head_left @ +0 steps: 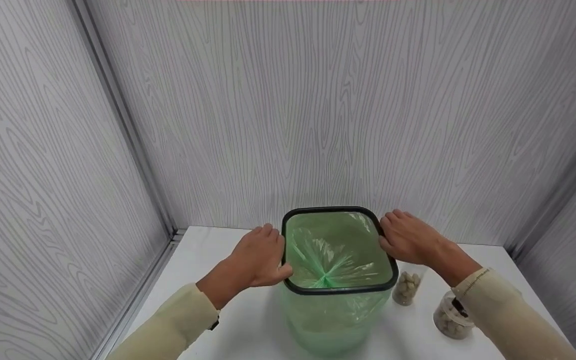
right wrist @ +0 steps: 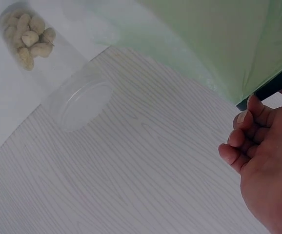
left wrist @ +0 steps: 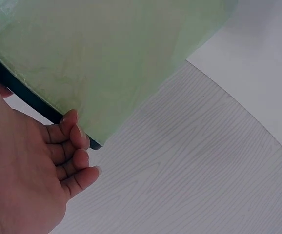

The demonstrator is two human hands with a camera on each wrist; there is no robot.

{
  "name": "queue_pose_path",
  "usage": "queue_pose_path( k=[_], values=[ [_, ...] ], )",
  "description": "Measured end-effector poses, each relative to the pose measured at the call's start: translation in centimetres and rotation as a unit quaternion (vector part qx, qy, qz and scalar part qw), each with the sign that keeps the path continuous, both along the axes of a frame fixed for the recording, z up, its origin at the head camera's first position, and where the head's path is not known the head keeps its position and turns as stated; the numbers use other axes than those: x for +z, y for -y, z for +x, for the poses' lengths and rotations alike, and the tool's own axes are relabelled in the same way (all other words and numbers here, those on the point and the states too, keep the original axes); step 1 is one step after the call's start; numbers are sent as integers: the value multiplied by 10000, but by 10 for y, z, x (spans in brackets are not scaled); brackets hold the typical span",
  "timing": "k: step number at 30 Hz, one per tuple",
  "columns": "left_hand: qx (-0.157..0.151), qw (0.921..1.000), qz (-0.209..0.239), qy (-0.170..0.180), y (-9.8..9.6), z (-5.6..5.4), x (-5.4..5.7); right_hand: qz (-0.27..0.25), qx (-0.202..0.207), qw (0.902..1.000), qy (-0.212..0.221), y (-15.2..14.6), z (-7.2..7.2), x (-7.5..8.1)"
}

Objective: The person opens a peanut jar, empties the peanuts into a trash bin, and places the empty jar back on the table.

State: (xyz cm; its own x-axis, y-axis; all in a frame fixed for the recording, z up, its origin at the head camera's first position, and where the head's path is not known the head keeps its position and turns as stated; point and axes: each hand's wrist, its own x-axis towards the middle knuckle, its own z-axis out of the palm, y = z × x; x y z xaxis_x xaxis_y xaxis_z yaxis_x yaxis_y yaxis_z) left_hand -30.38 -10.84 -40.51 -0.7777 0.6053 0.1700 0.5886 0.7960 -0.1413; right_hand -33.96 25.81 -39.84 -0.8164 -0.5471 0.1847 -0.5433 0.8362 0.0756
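Note:
A trash bin (head_left: 325, 340) stands upright on the white table, with a green plastic bag (head_left: 335, 245) lining it and draped down its outside. Around its mouth runs a black rim ring (head_left: 340, 290). On the left side of the ring, my left hand (head_left: 259, 257) grips with curled fingers, the thumb along the inner edge. The right side is gripped by my right hand (head_left: 410, 237). In the left wrist view, fingertips (left wrist: 70, 119) hook under the ring against the bag. The right wrist view likewise shows curled fingers (right wrist: 241, 119) at the ring. The bag's bottom is gathered inside the bin.
Right of the bin stands a clear jar (right wrist: 58, 73) partly filled with peanuts (head_left: 407, 289). A clear tub (head_left: 453, 320) with similar contents sits farther right, partly behind the right sleeve. A wood-grain panel (head_left: 318, 110) rises behind the table (head_left: 218, 250), with panels on both sides.

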Motion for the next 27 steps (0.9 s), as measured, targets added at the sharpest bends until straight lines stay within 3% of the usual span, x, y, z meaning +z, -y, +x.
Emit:
queue_pose_path(
  k=[27],
  values=[
    [-189,9993,-165,-265,-3,10,-4,253,-116,9994,-212,-5,37,3]
  ],
)
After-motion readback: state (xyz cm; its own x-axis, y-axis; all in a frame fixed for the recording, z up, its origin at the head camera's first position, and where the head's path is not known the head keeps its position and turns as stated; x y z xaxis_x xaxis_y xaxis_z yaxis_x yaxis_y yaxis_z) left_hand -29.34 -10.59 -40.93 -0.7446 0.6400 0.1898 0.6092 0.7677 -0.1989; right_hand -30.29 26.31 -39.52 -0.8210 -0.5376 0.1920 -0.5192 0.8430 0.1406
